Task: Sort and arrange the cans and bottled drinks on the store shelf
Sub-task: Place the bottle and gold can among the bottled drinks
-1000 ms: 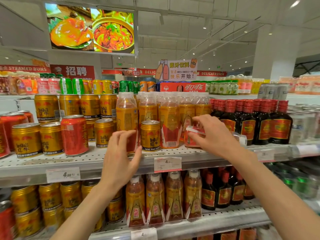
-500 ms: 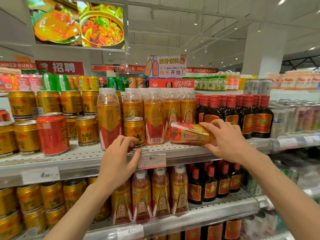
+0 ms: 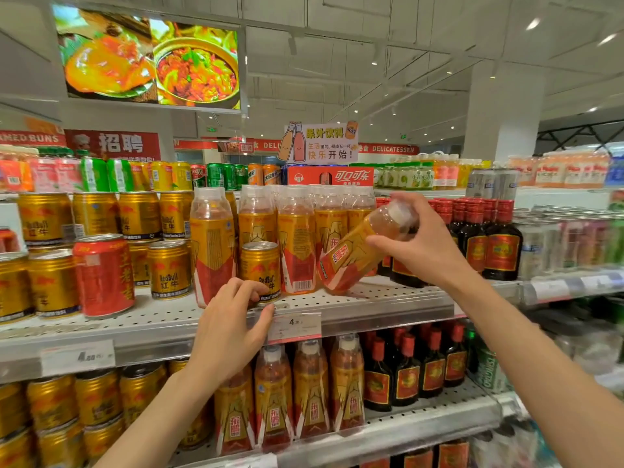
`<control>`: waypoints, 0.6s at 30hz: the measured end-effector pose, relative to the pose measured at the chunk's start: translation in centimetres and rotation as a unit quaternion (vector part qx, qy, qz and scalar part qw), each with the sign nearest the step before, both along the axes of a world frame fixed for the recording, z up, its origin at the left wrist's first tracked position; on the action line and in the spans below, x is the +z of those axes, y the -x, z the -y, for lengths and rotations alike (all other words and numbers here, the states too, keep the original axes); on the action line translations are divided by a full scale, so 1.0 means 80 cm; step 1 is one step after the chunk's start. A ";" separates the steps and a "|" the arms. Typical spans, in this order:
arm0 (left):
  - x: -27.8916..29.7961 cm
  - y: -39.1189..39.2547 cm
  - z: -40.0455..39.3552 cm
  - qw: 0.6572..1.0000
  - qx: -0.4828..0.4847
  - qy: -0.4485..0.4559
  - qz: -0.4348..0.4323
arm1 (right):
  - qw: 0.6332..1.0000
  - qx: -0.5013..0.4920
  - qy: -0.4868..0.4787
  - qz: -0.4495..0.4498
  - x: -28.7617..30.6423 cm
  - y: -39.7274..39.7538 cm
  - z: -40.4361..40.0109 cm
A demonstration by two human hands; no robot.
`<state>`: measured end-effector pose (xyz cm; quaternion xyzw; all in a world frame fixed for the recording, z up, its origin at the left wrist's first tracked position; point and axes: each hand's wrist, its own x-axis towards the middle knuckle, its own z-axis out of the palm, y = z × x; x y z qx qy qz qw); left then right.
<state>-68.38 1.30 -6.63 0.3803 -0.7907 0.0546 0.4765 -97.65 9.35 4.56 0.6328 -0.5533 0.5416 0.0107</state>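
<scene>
On the perforated middle shelf [image 3: 337, 300], rows of drinks stand packed together: gold Red Bull cans [image 3: 138, 217] stacked toward 9 o'clock, one red herbal-tea can [image 3: 104, 275] in front of them, orange-labelled drink bottles [image 3: 256, 217] with clear caps at the centre, and dark bottles with red caps [image 3: 499, 244] toward 3 o'clock. A lone gold Red Bull can [image 3: 259, 268] stands among the orange bottles, just beside a tall one [image 3: 211, 244] at its 9 o'clock.

Right hand [image 3: 422, 244] grips a tilted orange drink bottle [image 3: 358, 255] near its capped neck, fingers curled round it; the cap points toward 1 o'clock and the base rests on or just above the shelf, right of centre.

Left hand [image 3: 229, 329] sits at the shelf's front edge, at 6 o'clock from the lone can. Its fingers [image 3: 246, 292] are bent, tips touching the can's lower rim, thumb lying along the shelf lip by a price tag [image 3: 293, 327]. Whether they truly clasp the can I cannot tell.

Below, another shelf [image 3: 405, 430] carries more gold cans, orange bottles and dark bottles.
</scene>
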 end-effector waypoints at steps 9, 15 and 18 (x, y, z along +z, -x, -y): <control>0.002 -0.004 0.002 1.000 -0.016 -0.012 0.003 | 0.999 -0.001 -0.048 0.002 0.001 -0.064 0.074; 0.003 -0.005 0.004 1.000 -0.023 -0.001 0.001 | 0.998 0.000 -0.056 0.008 -0.030 -0.070 0.075; 0.001 -0.006 0.004 1.000 -0.022 0.000 0.000 | 0.997 0.032 -0.076 0.007 -0.030 -0.057 0.074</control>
